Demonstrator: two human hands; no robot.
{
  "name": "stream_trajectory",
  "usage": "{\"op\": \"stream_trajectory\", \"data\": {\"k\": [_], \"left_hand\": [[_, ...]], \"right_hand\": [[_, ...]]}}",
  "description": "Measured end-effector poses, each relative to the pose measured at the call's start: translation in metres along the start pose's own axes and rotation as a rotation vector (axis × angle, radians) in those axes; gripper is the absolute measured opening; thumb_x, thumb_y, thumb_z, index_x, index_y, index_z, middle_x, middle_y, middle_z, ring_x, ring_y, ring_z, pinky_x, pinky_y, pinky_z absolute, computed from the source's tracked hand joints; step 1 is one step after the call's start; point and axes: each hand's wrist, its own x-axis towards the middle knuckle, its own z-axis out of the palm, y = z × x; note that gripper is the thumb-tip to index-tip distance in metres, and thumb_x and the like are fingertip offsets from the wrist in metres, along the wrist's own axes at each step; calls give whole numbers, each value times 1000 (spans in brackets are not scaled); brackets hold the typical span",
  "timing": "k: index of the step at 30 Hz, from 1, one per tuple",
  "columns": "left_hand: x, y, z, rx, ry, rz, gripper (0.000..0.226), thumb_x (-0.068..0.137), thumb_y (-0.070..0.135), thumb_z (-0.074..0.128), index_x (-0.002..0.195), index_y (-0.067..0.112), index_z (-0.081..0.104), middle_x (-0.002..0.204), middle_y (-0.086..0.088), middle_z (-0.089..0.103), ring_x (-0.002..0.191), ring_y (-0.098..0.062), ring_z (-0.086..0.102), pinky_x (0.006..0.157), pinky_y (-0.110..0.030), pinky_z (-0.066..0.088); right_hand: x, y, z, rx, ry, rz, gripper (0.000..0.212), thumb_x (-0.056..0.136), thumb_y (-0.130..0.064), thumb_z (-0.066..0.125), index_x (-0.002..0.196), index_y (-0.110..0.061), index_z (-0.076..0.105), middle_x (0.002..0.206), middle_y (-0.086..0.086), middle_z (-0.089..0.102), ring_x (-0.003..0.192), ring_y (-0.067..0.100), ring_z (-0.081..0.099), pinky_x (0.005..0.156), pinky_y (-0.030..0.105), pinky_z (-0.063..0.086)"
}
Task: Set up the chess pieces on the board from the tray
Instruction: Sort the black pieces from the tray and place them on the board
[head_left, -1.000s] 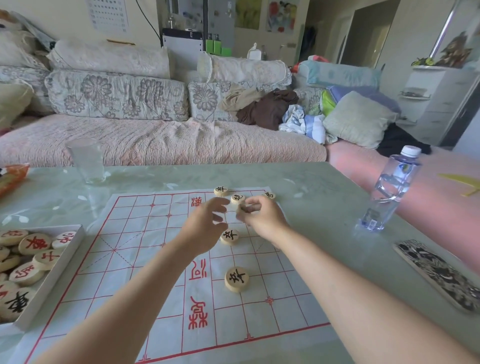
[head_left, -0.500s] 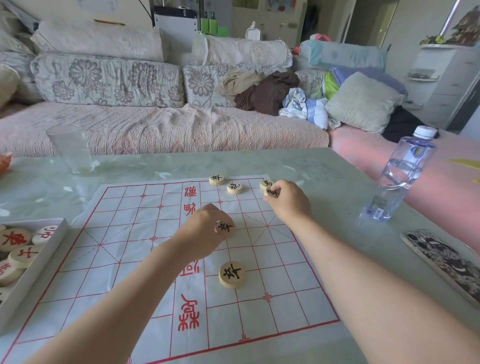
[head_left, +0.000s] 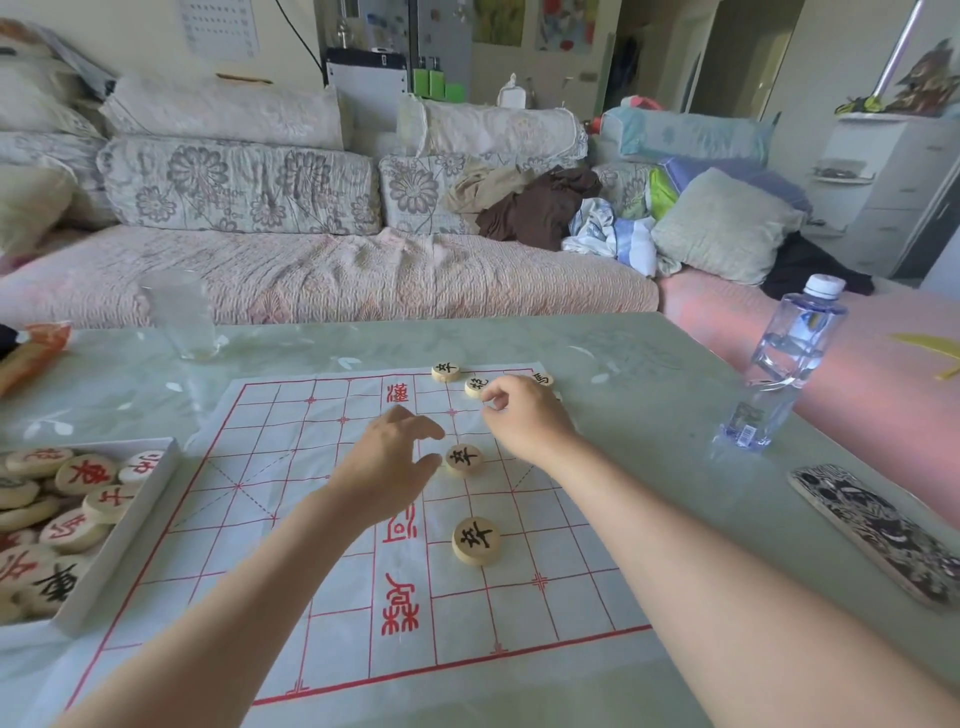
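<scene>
Just beside left grip (head_left: 388, 461), 1 piece (head_left: 464, 459)

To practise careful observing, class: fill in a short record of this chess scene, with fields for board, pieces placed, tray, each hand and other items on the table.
Board: red-grid sheet, flat on the table
Pieces placed: five plainly show: three far pieces at the far edge, a middle piece, a near piece
Tray: white, left of the sheet, holding many loose pieces
Left hand: fingers relaxed, beside the middle piece, holding nothing
Right hand: fingers loosely curled near the far pieces, nothing seen in them
Other items: glass, water bottle
</scene>
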Motion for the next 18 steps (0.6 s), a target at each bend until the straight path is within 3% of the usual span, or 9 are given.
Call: {"op": "stream_trajectory", "data": {"k": [5,10,16,18], "left_hand": [[-28,-30,-40,38,59,-87,26,89,27,61,115,29,63,106,6,54,96,-15,55,81,-28,46],[-65,-71,-82,134,86,-148,25,90,30,58,115,30,61,104,8,55,91,-13,55,75,-29,46],[-121,-138,-135,285,154,-250,28,84,22,57,109,27,66,107,-2,61,106,-27,56,88,-39,47],[-135,-152,-151,308,179,-280,29,83,21,58,110,28,67,114,-1,62,110,-26,55,91,-38,46]], "right_hand": [[-28,-61,19,117,-123,-95,14,89,-33,62,103,-30,66,99,-13,66,92,13,62,85,32,52],[-59,-126,50,126,-271,-250,19,92,-33,63,109,-26,67,102,-9,66,99,14,61,87,32,50],[-71,-208,96,38,-388,-383,21,93,-26,60,112,-26,67,103,-9,66,92,12,58,78,25,42],[-74,-233,109,15,-420,-413,22,92,-21,59,112,-27,67,104,-8,66,91,14,59,78,27,46]]}}
